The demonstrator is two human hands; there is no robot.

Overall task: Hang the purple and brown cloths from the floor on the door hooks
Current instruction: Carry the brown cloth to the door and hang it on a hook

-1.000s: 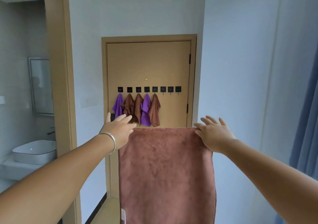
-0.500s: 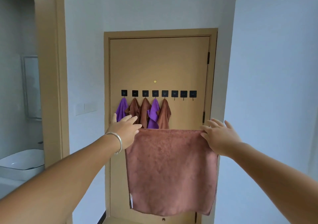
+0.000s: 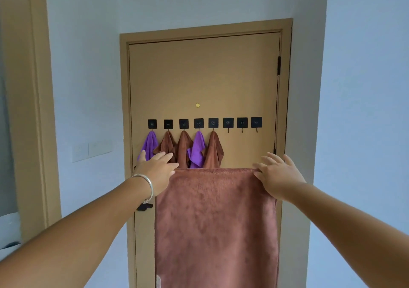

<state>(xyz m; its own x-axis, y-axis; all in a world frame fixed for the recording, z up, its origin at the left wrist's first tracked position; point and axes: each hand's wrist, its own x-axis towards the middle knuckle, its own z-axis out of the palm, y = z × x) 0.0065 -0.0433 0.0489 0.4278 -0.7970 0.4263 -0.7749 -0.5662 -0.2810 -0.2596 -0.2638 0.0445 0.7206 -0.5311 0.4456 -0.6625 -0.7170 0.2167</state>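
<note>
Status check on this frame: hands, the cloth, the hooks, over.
Left hand and right hand pinch the brown cloth by its top corners, spread flat. Five hooks filled, three right hooks bare. Nothing blocks them.

Both arms outstretched, left hand point(image 3: 156, 173) and right hand point(image 3: 279, 178) raised level, fingers point(image 3: 269, 160) extended forward

Single head camera, facing the door point(image 3: 203, 77) straight on

I look from head height along both outstretched arms, level and slightly upward, near enough that the door frame fills the middle
</note>
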